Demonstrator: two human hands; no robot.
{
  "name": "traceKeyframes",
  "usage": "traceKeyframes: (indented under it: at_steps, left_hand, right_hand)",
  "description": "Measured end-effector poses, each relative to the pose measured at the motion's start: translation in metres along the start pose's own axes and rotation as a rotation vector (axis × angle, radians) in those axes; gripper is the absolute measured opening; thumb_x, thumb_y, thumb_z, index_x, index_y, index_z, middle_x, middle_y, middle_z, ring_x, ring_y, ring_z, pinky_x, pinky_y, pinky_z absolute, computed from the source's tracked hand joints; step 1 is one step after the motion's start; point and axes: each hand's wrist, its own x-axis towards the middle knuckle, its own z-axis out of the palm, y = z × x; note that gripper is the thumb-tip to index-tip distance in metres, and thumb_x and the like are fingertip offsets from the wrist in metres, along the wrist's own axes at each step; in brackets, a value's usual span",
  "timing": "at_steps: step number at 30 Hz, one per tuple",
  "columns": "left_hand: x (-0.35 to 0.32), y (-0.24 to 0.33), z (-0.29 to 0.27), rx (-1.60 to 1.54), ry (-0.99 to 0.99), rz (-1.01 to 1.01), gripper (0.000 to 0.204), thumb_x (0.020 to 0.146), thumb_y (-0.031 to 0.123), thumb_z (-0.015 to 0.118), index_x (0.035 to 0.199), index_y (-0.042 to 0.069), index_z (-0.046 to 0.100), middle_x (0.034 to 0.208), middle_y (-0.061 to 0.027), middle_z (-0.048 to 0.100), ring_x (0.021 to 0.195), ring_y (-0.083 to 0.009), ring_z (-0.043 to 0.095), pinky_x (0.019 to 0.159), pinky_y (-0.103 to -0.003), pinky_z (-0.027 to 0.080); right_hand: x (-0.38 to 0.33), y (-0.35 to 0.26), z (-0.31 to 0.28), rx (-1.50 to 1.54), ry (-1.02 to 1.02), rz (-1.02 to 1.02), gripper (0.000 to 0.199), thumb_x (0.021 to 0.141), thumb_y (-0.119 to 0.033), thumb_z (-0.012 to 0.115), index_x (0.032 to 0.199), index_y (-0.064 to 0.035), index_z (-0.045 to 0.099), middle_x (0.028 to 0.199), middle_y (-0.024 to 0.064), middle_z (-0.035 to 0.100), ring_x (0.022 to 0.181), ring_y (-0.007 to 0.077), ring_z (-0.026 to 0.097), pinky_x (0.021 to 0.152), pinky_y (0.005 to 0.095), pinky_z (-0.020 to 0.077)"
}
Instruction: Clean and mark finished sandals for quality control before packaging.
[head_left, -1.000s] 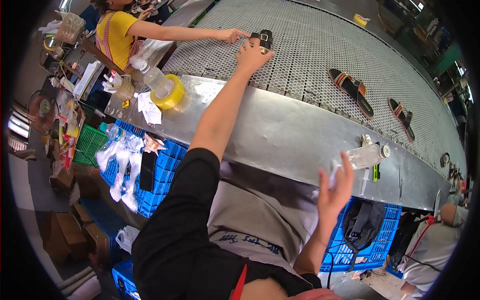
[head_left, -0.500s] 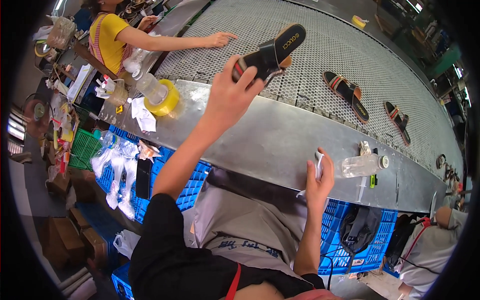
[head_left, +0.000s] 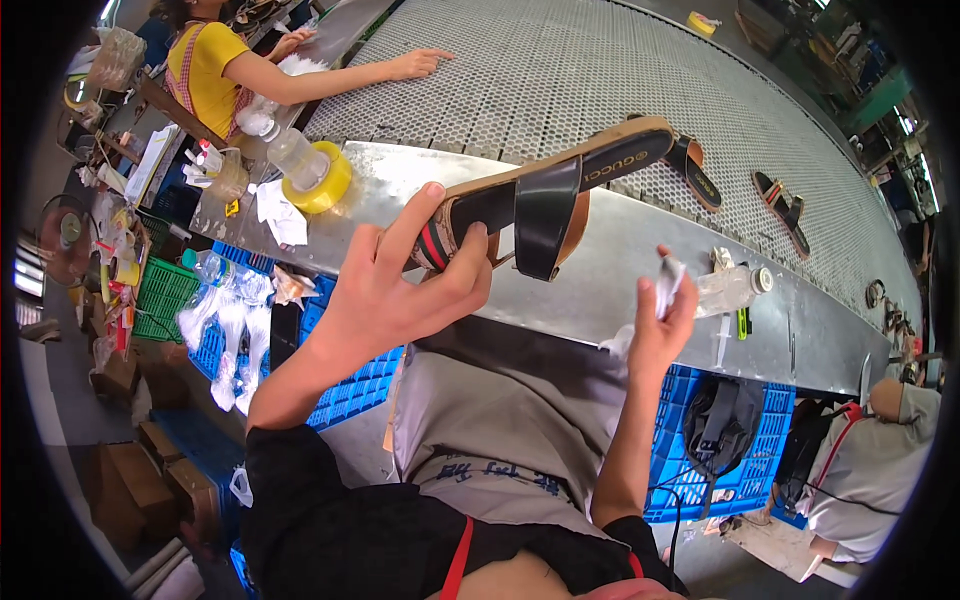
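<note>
My left hand (head_left: 385, 285) is closed around the toe end of a black slide sandal (head_left: 548, 225), with fingers at its green-and-red striped strap. The sandal is held up over the metal ledge (head_left: 590, 310), its sole edge tilted and the heel pointing right. In my right hand (head_left: 655, 340), to the right of the sandal, a crumpled white cloth (head_left: 673, 278) is pinched between thumb and fingers. On the mesh conveyor beyond lie a second sandal (head_left: 705, 188), partly hidden by the held one, and a third sandal (head_left: 780, 208).
A clear bottle (head_left: 297, 155) stands in a yellow tape roll (head_left: 338, 182) at the left; a white cloth (head_left: 280, 215) lies beside it. Another clear bottle (head_left: 728, 292) lies at the right. Blue crates (head_left: 760, 470) are below the ledge. A co-worker's arm (head_left: 340, 80) reaches over the conveyor.
My left hand has brought the sandal from over the conveyor toward me and down, turning it more sideways. My right hand with the cloth has shifted slightly right and up.
</note>
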Motion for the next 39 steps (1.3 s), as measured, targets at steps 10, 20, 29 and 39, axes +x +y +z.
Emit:
traceKeyframes:
  at_steps: [10,20,29,39]
  left_hand:
    - [-0.021,0.004,-0.004,-0.133,0.003,0.229,0.041,0.083,0.011,0.071,0.121,0.024,0.061,0.133,0.0100,0.048,0.124,-0.0274,0.057,0.060,-0.033,0.044]
    - [-0.017,0.043,0.039,-1.672,0.762,-1.015,0.052,0.098,0.025,0.056,0.135,-0.010,0.046,0.131,-0.0239,0.053,0.125,-0.0470,0.053,0.094,-0.058,0.054]
    - [-0.025,0.048,0.151,-1.704,0.386,-1.499,0.046,0.102,0.032,0.039,0.061,0.011,0.036,0.048,-0.0137,0.044,0.040,-0.0223,0.041,0.042,-0.033,0.036]
    - [-0.017,0.079,0.161,-1.808,0.201,-1.270,0.053,0.102,0.025,0.044,0.053,0.006,0.047,0.045,-0.0052,0.045,0.040,-0.0127,0.041,0.042,-0.029,0.033]
  right_hand:
    - [0.038,-0.050,-0.002,0.432,-0.142,0.056,0.062,0.080,0.006,0.076,0.131,-0.0031,0.041,0.118,0.0228,0.067,0.103,0.0214,0.064,0.083,0.0271,0.0514]
    - [-0.032,-0.064,-0.008,0.523,0.098,-0.056,0.064,0.079,0.011,0.077,0.122,-0.0061,0.033,0.107,0.0282,0.067,0.090,0.0236,0.070,0.074,0.0292,0.0591]
    - [-0.086,-0.057,-0.030,0.476,-0.307,0.291,0.063,0.077,0.008,0.078,0.125,-0.0076,0.041,0.112,0.0197,0.068,0.073,0.0064,0.054,0.062,0.0169,0.0403]
    - [-0.041,-0.054,-0.009,0.552,-0.242,0.452,0.038,0.099,-0.006,0.053,0.135,0.0000,0.042,0.124,0.0248,0.058,0.049,0.0008,0.036,0.039,0.0176,0.0248]
